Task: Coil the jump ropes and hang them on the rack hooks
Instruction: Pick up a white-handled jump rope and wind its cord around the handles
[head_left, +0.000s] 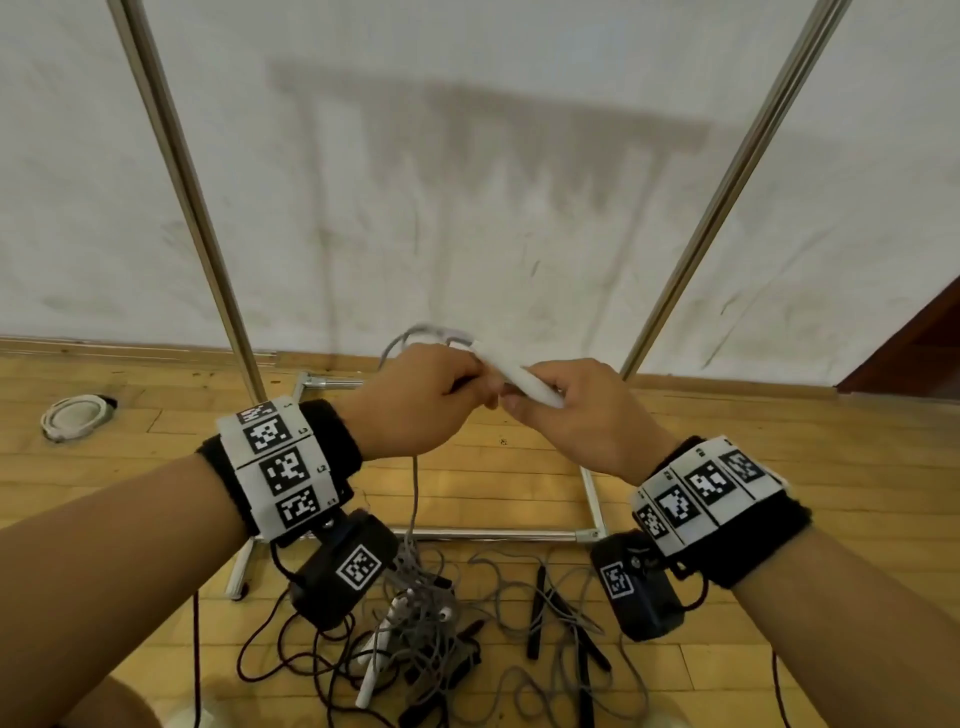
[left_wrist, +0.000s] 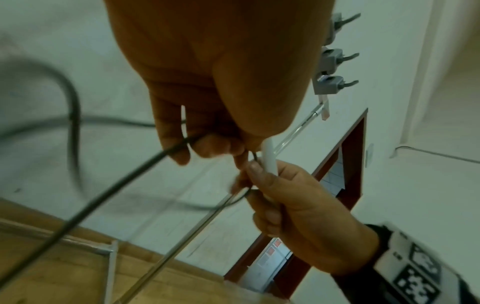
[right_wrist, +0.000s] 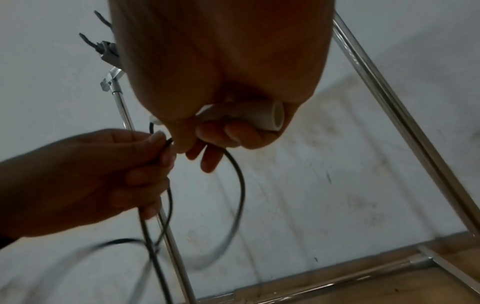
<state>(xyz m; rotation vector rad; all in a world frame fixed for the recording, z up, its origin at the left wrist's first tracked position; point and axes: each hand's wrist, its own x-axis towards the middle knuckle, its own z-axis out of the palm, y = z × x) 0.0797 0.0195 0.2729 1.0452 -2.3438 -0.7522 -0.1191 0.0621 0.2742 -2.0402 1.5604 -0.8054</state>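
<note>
Right hand (head_left: 582, 415) grips white handle (head_left: 524, 376); left hand (head_left: 421, 400) apparently pinches cord (right_wrist: 240, 185).

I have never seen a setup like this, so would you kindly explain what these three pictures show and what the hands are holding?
There is no machine: a person wears one camera on the head and one on each wrist, on bands with printed markers. The head view looks down at both hands before a metal rack. The right hand grips a white handle; the left hand pinches its grey rope. The wrist views show the same grips from below, and the rack's hooks. Tangled ropes lie on the wooden floor, a white coil further left.
</note>
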